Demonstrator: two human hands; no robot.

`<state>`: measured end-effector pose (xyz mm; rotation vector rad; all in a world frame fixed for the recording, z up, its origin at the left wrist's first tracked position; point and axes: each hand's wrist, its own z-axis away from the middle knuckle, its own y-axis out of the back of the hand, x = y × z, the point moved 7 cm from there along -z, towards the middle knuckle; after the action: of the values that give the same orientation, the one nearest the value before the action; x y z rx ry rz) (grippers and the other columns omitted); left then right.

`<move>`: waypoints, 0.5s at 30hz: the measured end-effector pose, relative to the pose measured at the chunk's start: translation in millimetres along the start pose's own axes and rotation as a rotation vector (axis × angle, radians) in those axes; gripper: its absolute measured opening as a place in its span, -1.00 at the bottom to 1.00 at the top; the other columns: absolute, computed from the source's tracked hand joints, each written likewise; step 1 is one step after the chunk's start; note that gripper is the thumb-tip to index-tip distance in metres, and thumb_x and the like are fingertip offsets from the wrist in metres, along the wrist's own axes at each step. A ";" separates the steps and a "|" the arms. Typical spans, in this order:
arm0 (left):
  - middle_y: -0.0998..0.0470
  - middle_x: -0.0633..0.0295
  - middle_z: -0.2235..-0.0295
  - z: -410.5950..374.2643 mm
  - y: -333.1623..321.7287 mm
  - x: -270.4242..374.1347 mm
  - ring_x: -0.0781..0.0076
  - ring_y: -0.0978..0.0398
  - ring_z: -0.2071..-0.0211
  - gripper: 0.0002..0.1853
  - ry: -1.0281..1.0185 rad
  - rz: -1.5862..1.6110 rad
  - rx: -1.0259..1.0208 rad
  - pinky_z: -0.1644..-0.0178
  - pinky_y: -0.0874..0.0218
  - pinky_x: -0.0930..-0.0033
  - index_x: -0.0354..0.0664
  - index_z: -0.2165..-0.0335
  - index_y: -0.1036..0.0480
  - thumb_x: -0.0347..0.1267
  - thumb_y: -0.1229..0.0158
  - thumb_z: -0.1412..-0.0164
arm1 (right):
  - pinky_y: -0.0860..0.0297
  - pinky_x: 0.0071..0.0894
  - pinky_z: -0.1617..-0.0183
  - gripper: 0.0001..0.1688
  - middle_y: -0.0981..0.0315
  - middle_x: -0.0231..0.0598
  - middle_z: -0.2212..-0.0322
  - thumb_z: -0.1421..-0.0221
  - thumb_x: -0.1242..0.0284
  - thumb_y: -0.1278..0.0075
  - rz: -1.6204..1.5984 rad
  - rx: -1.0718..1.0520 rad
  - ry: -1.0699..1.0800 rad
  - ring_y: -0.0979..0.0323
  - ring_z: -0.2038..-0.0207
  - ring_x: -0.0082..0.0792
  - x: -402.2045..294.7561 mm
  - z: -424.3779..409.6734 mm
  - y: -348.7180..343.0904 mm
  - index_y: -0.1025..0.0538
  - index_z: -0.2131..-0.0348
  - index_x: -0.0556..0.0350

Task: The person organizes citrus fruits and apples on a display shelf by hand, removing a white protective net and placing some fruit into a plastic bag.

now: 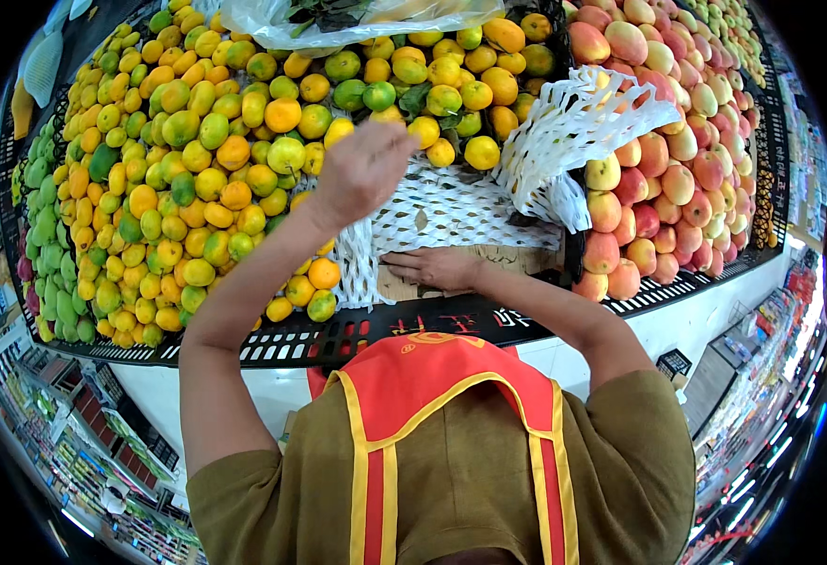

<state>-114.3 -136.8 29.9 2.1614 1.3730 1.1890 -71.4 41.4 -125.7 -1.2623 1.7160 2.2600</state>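
Note:
My left hand (371,169) is raised over the edge of the heaped green-orange citrus fruit (233,152), blurred, its fingers curled; whether it holds anything is hidden. Flat on a cardboard sheet (505,258) rests my right hand (438,268), palm down, fingers pointing left, beside the front edge of white foam netting (455,208). That netting lies spread between the citrus and the cardboard. Another piece of foam netting (561,141) is bunched up and folded over the divider towards the apples. A narrow strip of netting hangs down left of my right hand.
Red-yellow apples (667,169) are piled on the right, behind a black divider (574,258). A clear plastic bag (364,28) with dark leaves lies on the citrus at the back. Green fruit (50,240) fills the far left. The black slotted crate rim (343,339) runs along the front.

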 end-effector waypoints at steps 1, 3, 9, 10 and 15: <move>-0.46 0.18 0.39 13.5 -5.4 10.0 0.22 -0.44 0.46 -0.72 -0.024 0.019 -0.052 0.47 -0.29 0.33 -0.24 0.32 -0.50 -0.61 -0.15 0.14 | -0.18 -0.37 -0.20 -0.52 -0.06 -0.12 -0.18 -0.08 0.47 0.20 0.050 0.055 0.049 -0.15 -0.19 -0.22 -0.6 9.0 1.1 -0.35 -0.01 0.23; -0.46 0.19 0.37 47.8 -22.7 27.0 0.23 -0.45 0.45 -0.70 -0.036 0.115 -0.207 0.47 -0.31 0.33 -0.24 0.30 -0.49 -0.56 -0.14 0.13 | -0.24 -0.36 -0.15 -0.53 -0.14 -0.13 -0.13 -0.07 0.47 0.19 0.062 0.007 0.038 -0.21 -0.14 -0.20 3.1 29.0 -6.3 -0.38 0.00 0.21; -0.38 0.08 0.35 177.4 -101.5 58.7 0.14 -0.46 0.31 -0.79 0.175 0.406 -0.841 0.34 -0.33 0.22 -0.26 0.28 -0.37 -0.47 -0.05 -0.02 | -0.41 -0.24 0.15 -0.63 -0.37 -0.14 0.17 -0.02 0.45 0.11 -0.160 -0.049 -0.404 -0.42 0.16 -0.11 20.2 69.5 23.2 -0.42 0.12 0.14; -0.39 0.03 0.33 183.2 -108.4 59.8 0.06 -0.45 0.30 -0.75 0.179 0.353 -0.875 0.32 -0.34 0.17 -0.31 0.23 -0.34 -0.47 -0.03 -0.06 | -0.41 -0.22 0.16 -0.64 -0.38 -0.13 0.20 -0.02 0.46 0.11 -0.125 -0.057 -0.481 -0.43 0.20 -0.10 26.0 74.6 25.3 -0.42 0.13 0.14; -0.31 -0.07 0.20 187.4 -123.9 61.3 -0.03 -0.44 0.29 -0.52 0.441 0.227 -0.873 0.21 -0.33 0.14 -0.41 0.08 -0.25 -0.46 -0.08 0.02 | -0.43 -0.17 0.27 -0.64 -0.41 -0.07 0.27 -0.07 0.46 0.16 -0.058 -0.104 -0.647 -0.47 0.30 -0.05 35.4 73.3 17.8 -0.36 0.10 0.13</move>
<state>-29.7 6.2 -133.2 1.4819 0.5243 1.9629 -145.4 79.5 -129.0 -0.4774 1.3147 2.3727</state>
